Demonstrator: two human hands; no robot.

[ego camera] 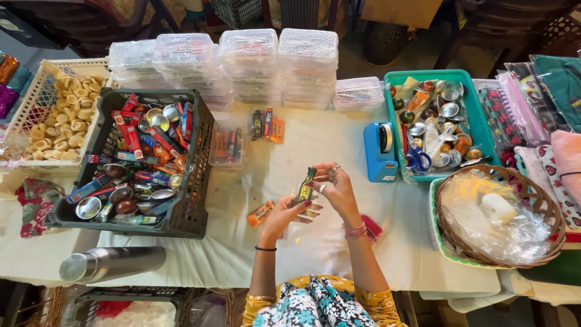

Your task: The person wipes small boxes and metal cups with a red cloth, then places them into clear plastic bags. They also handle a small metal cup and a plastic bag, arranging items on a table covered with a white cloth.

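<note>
My left hand (pixel 285 213) and my right hand (pixel 336 189) meet above the white-covered table (pixel 339 242) and hold a small dark packet (pixel 305 188) between them. The left fingers grip its lower end, the right fingers pinch its top. An orange packet (pixel 260 214) lies on the cloth just left of my left hand. A clear plastic box (pixel 228 144) with a few packets inside stands open further back.
A dark crate (pixel 193 181) of packets and small metal bowls stands at left, a white basket (pixel 36 97) of pale pieces behind it. Stacked clear boxes (pixel 251 63) line the back. A blue tape dispenser (pixel 380 151), a teal tray (pixel 478 121), a wicker basket (pixel 544 206) and a steel bottle (pixel 112 263) are nearby.
</note>
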